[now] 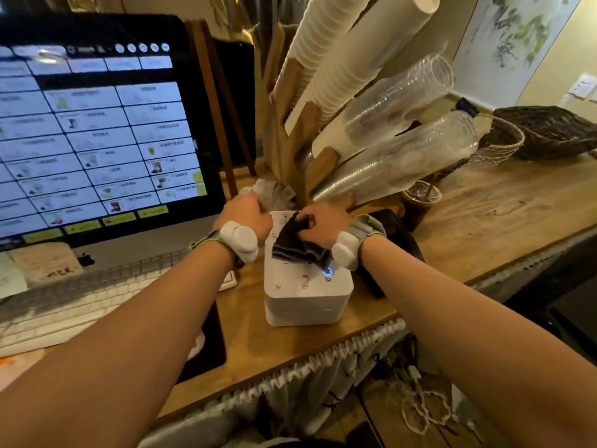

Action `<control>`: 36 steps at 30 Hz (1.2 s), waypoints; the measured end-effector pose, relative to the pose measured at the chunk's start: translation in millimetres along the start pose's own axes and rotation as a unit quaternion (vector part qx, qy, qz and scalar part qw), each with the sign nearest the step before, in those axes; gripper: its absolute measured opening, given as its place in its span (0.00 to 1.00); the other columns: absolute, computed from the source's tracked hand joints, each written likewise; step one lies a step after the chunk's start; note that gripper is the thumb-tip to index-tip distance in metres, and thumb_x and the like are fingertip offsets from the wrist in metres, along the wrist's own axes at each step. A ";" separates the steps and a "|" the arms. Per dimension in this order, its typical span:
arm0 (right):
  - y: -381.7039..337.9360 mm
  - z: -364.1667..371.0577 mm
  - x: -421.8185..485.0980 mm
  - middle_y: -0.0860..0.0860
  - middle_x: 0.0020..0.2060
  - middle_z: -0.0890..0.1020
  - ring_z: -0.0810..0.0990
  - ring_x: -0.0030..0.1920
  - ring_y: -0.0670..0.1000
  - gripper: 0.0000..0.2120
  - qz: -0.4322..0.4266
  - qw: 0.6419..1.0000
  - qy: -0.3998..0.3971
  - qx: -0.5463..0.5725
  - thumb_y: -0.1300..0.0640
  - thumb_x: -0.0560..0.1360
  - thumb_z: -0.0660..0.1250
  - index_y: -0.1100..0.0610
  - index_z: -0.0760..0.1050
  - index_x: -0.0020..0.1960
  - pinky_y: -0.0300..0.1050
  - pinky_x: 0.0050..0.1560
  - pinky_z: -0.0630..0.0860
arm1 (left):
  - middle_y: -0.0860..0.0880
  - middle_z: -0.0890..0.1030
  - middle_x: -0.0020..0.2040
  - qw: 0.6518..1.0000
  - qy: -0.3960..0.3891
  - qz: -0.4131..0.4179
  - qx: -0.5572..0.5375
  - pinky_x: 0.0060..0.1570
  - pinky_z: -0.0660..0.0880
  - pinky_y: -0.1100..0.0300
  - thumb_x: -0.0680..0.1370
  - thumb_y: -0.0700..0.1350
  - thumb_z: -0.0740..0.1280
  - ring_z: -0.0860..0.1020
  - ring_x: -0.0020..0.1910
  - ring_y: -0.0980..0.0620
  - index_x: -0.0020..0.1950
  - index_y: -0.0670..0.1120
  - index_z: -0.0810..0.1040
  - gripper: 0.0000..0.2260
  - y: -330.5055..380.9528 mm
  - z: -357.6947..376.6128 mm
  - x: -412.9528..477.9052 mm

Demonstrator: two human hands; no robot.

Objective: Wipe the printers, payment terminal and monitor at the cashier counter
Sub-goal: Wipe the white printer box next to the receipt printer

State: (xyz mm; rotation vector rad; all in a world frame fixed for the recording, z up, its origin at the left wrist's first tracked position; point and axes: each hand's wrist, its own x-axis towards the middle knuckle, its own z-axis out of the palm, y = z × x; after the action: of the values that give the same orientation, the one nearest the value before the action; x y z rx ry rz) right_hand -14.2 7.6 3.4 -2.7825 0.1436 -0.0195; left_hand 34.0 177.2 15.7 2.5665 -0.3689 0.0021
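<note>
The right hand [323,221] pinches a dark cloth [298,244] on the white printer [307,292].

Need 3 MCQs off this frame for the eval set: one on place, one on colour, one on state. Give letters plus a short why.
1. Where does the dark cloth lie?
A) on the keyboard
B) on top of the white printer
C) in the woven basket

2. What colour is the printer's lit indicator ring?
A) red
B) green
C) blue

3. What state is the monitor in?
A) on, showing a grid of tiles
B) dark
C) covered by the cloth

Answers:
1 B: the right hand pinches the cloth against the printer's top.
2 C: the ring glows blue near the front edge of the printer's top.
3 A: the screen is lit, with rows of tiles across it.
</note>
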 end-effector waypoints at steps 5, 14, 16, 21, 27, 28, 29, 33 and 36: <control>-5.3 9.9 19.5 0.51 0.58 0.81 0.80 0.53 0.51 0.14 0.007 1.000 0.016 0.023 0.53 0.77 0.66 0.49 0.79 0.62 0.39 0.52 0.72 | 0.48 0.81 0.45 0.999 -0.020 -0.010 -0.030 0.46 0.81 0.51 0.76 0.49 0.66 0.79 0.43 0.47 0.47 0.49 0.78 0.05 -13.7 -0.4 7.1; -22.4 -3.9 11.7 0.48 0.52 0.74 0.73 0.49 0.47 0.20 -0.085 0.991 -0.100 0.002 0.48 0.75 0.69 0.50 0.75 0.66 0.31 0.42 0.66 | 0.48 0.80 0.47 0.998 -0.035 -0.016 -0.057 0.48 0.80 0.51 0.76 0.43 0.64 0.79 0.45 0.46 0.47 0.51 0.77 0.05 -19.3 -5.6 25.4; -16.3 -2.6 20.5 0.51 0.57 0.77 0.76 0.53 0.50 0.22 -0.026 0.999 -0.045 0.002 0.48 0.75 0.69 0.49 0.74 0.68 0.33 0.48 0.68 | 0.48 0.81 0.48 0.997 -0.039 -0.007 -0.059 0.47 0.80 0.52 0.76 0.43 0.63 0.79 0.44 0.47 0.49 0.51 0.78 0.06 -17.0 -6.1 29.5; -32.8 12.4 30.8 0.48 0.46 0.83 0.82 0.44 0.49 0.11 0.039 0.993 -0.054 0.096 0.49 0.74 0.69 0.49 0.81 0.55 0.44 0.50 0.81 | 0.54 0.79 0.44 0.990 -0.028 0.058 -0.125 0.43 0.78 0.60 0.75 0.43 0.65 0.79 0.43 0.54 0.51 0.51 0.79 0.07 -11.9 -6.0 29.6; -18.6 0.0 26.8 0.52 0.42 0.83 0.82 0.44 0.53 0.08 0.150 0.962 0.048 0.224 0.53 0.75 0.67 0.55 0.82 0.48 0.46 0.47 0.79 | 0.58 0.80 0.46 0.966 -0.076 0.178 -0.169 0.48 0.77 0.63 0.75 0.42 0.68 0.78 0.47 0.59 0.52 0.51 0.81 0.08 -3.4 -6.8 26.5; -12.9 0.5 23.9 0.53 0.42 0.83 0.82 0.45 0.55 0.08 0.177 0.959 0.080 0.206 0.53 0.74 0.67 0.56 0.82 0.45 0.47 0.47 0.79 | 0.56 0.81 0.49 0.962 -0.103 0.192 -0.163 0.50 0.77 0.62 0.75 0.42 0.68 0.79 0.49 0.58 0.54 0.51 0.81 0.09 -2.9 -6.0 27.6; -7.5 1.5 20.2 0.54 0.41 0.83 0.81 0.44 0.56 0.09 0.206 0.955 0.097 0.191 0.53 0.74 0.67 0.58 0.81 0.44 0.46 0.46 0.78 | 0.55 0.81 0.52 0.959 -0.132 0.205 -0.147 0.51 0.77 0.63 0.75 0.43 0.68 0.79 0.51 0.57 0.56 0.51 0.81 0.11 -0.6 -4.2 28.5; 10.1 10.1 3.5 0.50 0.31 0.75 0.76 0.38 0.54 0.13 0.306 0.932 0.096 0.166 0.47 0.73 0.66 0.56 0.72 0.37 0.39 0.30 0.64 | 0.51 0.78 0.62 0.949 -0.181 0.259 -0.007 0.54 0.74 0.62 0.78 0.45 0.67 0.77 0.59 0.51 0.66 0.50 0.76 0.16 2.5 12.6 35.5; 18.4 16.0 -2.5 0.54 0.43 0.78 0.79 0.44 0.56 0.24 0.379 0.893 0.104 0.219 0.38 0.71 0.66 0.58 0.73 0.52 0.43 0.37 0.71 | 0.49 0.72 0.69 0.950 -0.177 0.256 0.009 0.63 0.71 0.57 0.79 0.48 0.65 0.73 0.66 0.49 0.70 0.49 0.72 0.19 -4.4 27.3 43.9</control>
State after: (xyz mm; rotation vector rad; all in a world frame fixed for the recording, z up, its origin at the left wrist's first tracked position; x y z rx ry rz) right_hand -18.0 -3.8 -18.0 -2.1013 1.1147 -0.1342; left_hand 75.5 155.3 -6.5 2.4094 -1.1640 -0.2683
